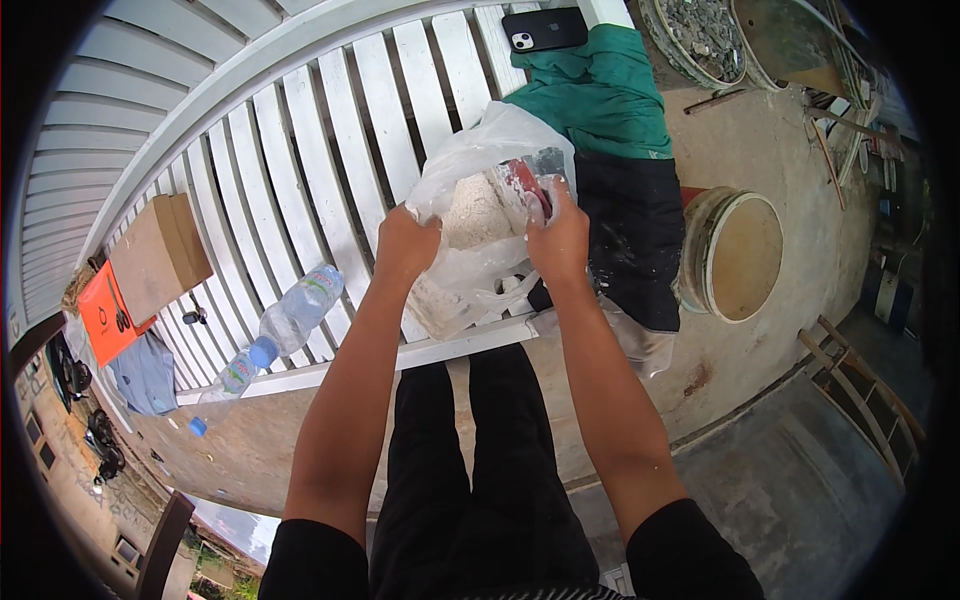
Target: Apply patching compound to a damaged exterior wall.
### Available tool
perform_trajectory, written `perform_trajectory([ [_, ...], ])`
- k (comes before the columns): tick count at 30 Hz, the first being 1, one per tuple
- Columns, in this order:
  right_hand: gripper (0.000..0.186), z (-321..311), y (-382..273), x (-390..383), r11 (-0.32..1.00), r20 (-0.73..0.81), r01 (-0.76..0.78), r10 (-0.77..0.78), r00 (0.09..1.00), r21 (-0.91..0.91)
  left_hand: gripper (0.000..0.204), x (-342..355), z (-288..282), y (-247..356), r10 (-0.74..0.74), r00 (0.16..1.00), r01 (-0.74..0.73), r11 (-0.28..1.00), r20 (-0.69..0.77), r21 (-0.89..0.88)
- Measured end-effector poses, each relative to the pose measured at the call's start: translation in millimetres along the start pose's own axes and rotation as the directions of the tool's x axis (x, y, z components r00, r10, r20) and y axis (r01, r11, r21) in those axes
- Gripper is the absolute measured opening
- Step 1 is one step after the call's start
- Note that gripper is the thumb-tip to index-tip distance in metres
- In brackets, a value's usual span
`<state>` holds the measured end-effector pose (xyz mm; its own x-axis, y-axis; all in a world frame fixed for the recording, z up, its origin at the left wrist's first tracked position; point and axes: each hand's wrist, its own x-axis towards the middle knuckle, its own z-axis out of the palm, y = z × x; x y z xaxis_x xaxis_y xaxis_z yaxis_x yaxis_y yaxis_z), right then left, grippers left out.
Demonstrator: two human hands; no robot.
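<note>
Head view: left hand (410, 243) and right hand (557, 235), fingers curled tight, grip opposite edges of a crinkled, translucent plastic bag (502, 128) between them, its long axis running far right to near left. Inside, pale, grainy powder (474, 212); a flat red-and-grey piece (522, 182) lies nearer the right hand, possibly gripped. Beneath, a slatted white desk (455, 346); right, rumpled green-and-black cloth (625, 230).

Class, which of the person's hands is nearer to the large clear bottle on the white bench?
Left. The left hand, holding the left side of the plastic bag, is above and right of the bottle; the right hand is farther right, at the bag's other side.
</note>
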<state>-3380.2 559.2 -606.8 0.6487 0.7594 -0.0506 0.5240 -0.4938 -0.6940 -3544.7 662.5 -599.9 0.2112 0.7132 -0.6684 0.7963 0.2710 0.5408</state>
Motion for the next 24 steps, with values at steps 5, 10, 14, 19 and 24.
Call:
perform_trajectory([
  [5, 0.041, 3, 12, -4, 0.998, -0.030, -0.009, 0.007, 1.000, -0.061, 0.034, 1, 5, -3, 0.050, 0.998, -0.055, 0.992, -0.043, -0.117],
  [10, 0.043, 10, 23, -5, 0.996, -0.078, -0.081, 0.078, 0.994, -0.047, 0.036, 1, 15, -3, 0.030, 0.999, -0.034, 0.923, -0.018, -0.383],
  [14, 0.045, 6, 15, 7, 0.985, 0.017, -0.170, 0.170, 0.985, -0.037, 0.038, 4, 18, -4, 0.001, 1.000, 0.012, 0.902, 0.029, -0.432],
  [19, 0.046, 5, 32, 17, 0.973, 0.057, -0.230, 0.229, 0.972, 0.019, 0.047, 10, 29, 0, 0.080, 0.995, -0.051, 0.931, 0.065, -0.360],
  [24, 0.047, 8, 47, 17, 0.967, 0.081, -0.251, 0.248, 0.965, 0.037, 0.050, 11, 36, 8, 0.004, 0.995, 0.035, 0.917, 0.096, -0.398],
])
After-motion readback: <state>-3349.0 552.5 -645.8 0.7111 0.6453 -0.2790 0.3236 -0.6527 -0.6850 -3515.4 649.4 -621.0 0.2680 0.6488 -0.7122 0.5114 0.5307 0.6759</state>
